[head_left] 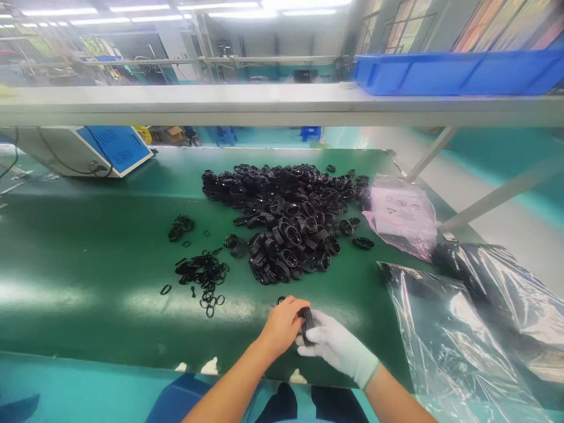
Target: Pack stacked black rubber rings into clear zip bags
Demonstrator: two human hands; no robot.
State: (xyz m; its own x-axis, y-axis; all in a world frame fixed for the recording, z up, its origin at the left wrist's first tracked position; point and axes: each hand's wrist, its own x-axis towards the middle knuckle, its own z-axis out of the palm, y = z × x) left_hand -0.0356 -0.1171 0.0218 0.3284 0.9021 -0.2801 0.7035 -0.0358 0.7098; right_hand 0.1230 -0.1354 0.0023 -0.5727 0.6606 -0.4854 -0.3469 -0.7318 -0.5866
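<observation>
Near the front edge of the green tabletop, a black ribbed ring-shaped piece (307,323) is held between my two hands. My bare left hand (282,326) has its fingers curled onto the upper left side of it. Wrapped around its right side is my right hand (337,345), in a white glove. Another dark ring (280,299) shows partly behind the left fingers. Beyond the hands lies a large heap of similar black ribbed rings (291,235). Left of it, a loose cluster of thin black rings (205,273) is spread out.
A small group of black rings (180,227) lies further left. Clear plastic bags (453,341) and a pink-edged bag (400,211) lie on the right. A blue-and-white machine (106,150) stands back left. Overhead, a shelf (247,106) carries a blue bin (458,73).
</observation>
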